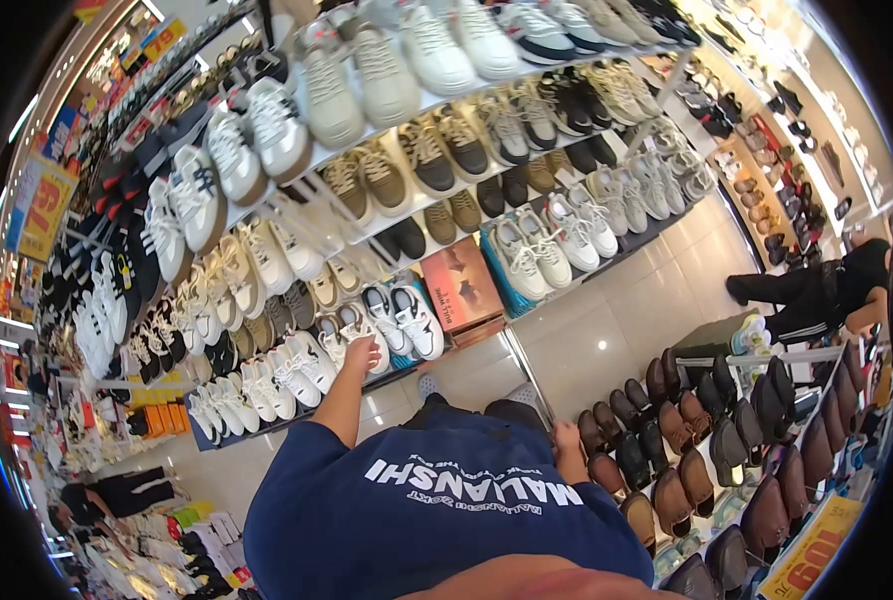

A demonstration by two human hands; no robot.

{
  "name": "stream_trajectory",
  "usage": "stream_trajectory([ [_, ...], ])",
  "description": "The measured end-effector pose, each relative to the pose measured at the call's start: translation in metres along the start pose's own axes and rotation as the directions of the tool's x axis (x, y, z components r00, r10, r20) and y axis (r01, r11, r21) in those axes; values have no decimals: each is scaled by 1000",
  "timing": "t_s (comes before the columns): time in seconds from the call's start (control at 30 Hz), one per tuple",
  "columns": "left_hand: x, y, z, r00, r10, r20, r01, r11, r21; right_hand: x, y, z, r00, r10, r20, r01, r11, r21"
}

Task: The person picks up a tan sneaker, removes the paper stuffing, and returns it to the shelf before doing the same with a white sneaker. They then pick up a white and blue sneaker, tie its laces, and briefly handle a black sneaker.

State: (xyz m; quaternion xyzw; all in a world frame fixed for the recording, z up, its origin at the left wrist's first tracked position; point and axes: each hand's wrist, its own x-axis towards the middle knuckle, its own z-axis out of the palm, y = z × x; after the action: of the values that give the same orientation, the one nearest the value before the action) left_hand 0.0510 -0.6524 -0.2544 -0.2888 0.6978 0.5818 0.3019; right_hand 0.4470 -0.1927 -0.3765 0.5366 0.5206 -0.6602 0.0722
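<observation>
My left hand [362, 354] reaches out to the low tier of a slanted shoe rack [486, 335] and closes on the heel of a white sneaker [351, 323]. More white sneakers [406, 318] stand close on both sides of it. My right hand [567, 443] hangs by my hip with curled fingers and nothing visible in it, right beside a row of brown leather shoes [606, 440]. My dark blue T-shirt [436, 510] with white lettering fills the bottom of the view.
The rack holds several tiers of white, beige, brown and black sneakers. An orange shoe box [461, 285] leans on it. A person in black [826, 290] crouches at the right, another [116, 495] at the lower left. A yellow price sign [811, 550] stands among the leather shoes. Pale tiled floor [606, 320] lies between the racks.
</observation>
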Motion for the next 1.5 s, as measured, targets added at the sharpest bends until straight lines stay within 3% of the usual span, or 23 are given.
stream_trajectory([
  [0.03,-16,17,33,996,81,29,-83,993,80,-2,-28,-2,999,34,19,-37,988,152],
  [0.1,-28,23,85,988,76,132,-106,965,238,13,-53,-19,1000,-14,-15,17,969,247],
  [0.23,-44,-6,160,957,-129,259,-8,883,469,-3,-113,-67,986,22,-166,31,950,310],
  [0.3,-39,-42,171,952,-129,276,-43,839,542,8,-107,-91,984,30,-174,38,925,378],
  [0.37,-35,-71,167,939,-226,259,25,797,603,28,-91,-113,985,39,-169,37,905,424],
  [0.43,-7,-105,154,911,-300,283,52,764,643,16,-108,-118,977,112,-181,-37,927,373],
  [0.53,-31,-105,155,908,-412,73,287,741,607,23,-111,-116,966,197,-165,-124,920,372],
  [0.6,-23,-108,146,937,-307,169,111,716,689,37,-104,-113,968,215,-128,-154,916,372],
  [0.67,-32,-85,187,888,-448,-104,438,753,492,64,-88,-114,976,216,-39,-182,894,409],
  [0.7,-28,-73,204,875,-472,-105,450,715,535,58,-110,-114,972,234,-36,-210,924,320],
  [0.73,-5,-77,214,894,-446,46,301,674,675,66,-111,-114,971,237,-17,-217,917,335],
  [0.8,30,-79,251,900,-388,197,139,686,714,98,-108,-131,972,228,60,-236,936,262],
  [0.87,49,-46,332,932,-316,178,162,802,574,127,-116,-169,958,234,166,-249,966,72],
  [0.9,61,-24,373,946,-277,167,162,853,496,133,-150,-179,954,297,24,-298,942,153],
  [0.97,169,-52,446,898,-214,385,86,942,324,117,-205,-198,859,455,-237,-369,869,331],
  [1.03,164,31,516,785,-334,522,77,888,454,138,-240,-232,854,439,-281,-351,883,311],
  [1.1,92,140,575,882,-93,463,-90,930,357,162,-282,-260,884,363,-296,-309,927,213],
  [1.17,98,178,609,870,-18,493,-133,954,269,188,-322,-272,910,311,-274,-253,940,229],
  [1.23,94,203,621,878,-12,478,-108,969,223,221,-365,-270,932,252,-261,-192,953,235],
  [1.37,85,210,606,933,-65,354,6,986,168,269,-450,-235,987,110,-119,-106,994,40],
  [1.43,115,148,577,966,-143,218,156,987,-46,304,-481,-218,999,38,36,-35,997,-70],
  [1.47,154,94,537,892,-279,355,305,952,-17,326,-493,-210,994,-2,107,14,994,-104],
  [1.5,123,82,534,945,-326,33,328,937,-122,346,-509,-204,982,29,184,-11,995,-95],
])
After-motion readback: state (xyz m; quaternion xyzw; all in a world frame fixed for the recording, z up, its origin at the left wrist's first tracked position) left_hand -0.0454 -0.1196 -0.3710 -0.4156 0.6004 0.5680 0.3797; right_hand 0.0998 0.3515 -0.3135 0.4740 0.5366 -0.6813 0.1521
